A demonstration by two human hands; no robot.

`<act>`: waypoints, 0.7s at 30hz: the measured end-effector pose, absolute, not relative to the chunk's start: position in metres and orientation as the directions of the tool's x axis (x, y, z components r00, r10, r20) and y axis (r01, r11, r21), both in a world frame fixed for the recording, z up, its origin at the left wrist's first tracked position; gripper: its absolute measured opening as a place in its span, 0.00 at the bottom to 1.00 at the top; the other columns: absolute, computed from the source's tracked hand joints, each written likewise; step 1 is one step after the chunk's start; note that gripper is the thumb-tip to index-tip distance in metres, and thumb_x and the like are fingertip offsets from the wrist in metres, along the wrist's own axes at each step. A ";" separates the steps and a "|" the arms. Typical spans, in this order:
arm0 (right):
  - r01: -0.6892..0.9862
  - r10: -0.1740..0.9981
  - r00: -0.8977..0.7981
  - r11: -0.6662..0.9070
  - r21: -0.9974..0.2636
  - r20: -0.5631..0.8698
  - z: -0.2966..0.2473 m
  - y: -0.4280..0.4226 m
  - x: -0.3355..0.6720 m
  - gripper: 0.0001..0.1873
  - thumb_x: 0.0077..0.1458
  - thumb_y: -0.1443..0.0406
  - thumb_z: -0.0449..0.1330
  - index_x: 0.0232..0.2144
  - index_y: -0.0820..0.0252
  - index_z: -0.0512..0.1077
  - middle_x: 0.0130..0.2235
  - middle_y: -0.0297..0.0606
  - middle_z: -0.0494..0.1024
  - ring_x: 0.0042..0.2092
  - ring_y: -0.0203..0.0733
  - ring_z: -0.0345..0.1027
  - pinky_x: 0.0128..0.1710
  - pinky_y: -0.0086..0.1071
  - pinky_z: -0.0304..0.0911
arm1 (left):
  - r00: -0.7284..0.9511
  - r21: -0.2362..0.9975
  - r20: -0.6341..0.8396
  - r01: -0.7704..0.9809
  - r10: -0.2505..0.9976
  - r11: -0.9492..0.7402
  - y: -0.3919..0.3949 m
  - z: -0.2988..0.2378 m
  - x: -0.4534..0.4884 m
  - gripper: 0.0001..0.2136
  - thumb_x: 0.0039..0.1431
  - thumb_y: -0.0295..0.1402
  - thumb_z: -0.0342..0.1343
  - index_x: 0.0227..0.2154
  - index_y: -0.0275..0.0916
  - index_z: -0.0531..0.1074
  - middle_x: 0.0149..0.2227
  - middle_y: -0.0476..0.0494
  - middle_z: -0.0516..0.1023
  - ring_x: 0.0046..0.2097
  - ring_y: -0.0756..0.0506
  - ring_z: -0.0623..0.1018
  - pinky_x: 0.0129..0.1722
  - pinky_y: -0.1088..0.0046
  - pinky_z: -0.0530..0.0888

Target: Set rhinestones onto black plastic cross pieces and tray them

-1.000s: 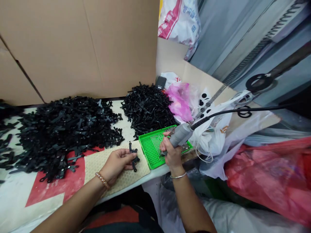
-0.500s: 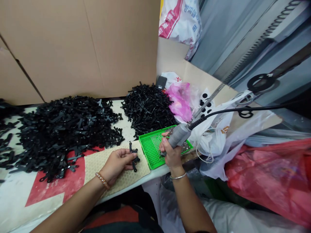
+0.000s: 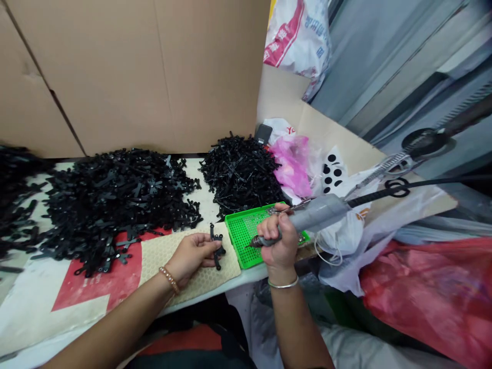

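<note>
And here's the left hand (image 3: 192, 259), low over the cream textured mat (image 3: 163, 253), thumb and fingers pinching a black plastic bracket (image 3: 218, 251), its small round-ended arms poking out past the fingertips; whether it touches the mat, I can't tell. Across to the right hand (image 3: 282, 238), fingers wrapped firmly round the front end of a grey power screwdriver (image 3: 319, 215), held aslant over the green perforated tray (image 3: 240, 233). The driver's tip (image 3: 249, 245) points left, towards the bracket, but well apart from it, and it's too small to make out whether it carries anything. Little metal pieces, screws by the look of them, lie scattered in the tray, partly hidden by hand and tool. A black cable (image 3: 423, 183) runs off the back of the driver to the right, a coiled spring (image 3: 384, 171) rising above it. Behind the left hand sits a broad heap of black brackets (image 3: 119, 189) on the bench (image 3: 205, 190), and right behind the tray, a smaller black heap (image 3: 242, 177), with a crumpled pink plastic bag (image 3: 294, 164) just beside it.
</note>
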State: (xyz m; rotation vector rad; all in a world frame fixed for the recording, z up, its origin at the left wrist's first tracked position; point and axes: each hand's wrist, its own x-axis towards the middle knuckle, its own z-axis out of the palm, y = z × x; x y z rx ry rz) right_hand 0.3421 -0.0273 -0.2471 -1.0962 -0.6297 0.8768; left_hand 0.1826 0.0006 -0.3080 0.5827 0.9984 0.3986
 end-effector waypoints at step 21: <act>-0.345 0.942 0.329 0.051 -0.937 -0.071 -0.266 -0.015 0.298 0.25 0.48 0.53 0.60 0.40 0.61 0.55 0.16 0.23 0.50 0.18 0.23 0.49 0.21 0.20 0.54 | 0.507 0.667 -0.614 -0.077 0.605 0.741 0.000 -0.311 0.182 0.19 0.40 0.38 0.68 0.28 0.31 0.67 0.27 0.46 0.73 0.27 0.52 0.72 0.25 0.78 0.72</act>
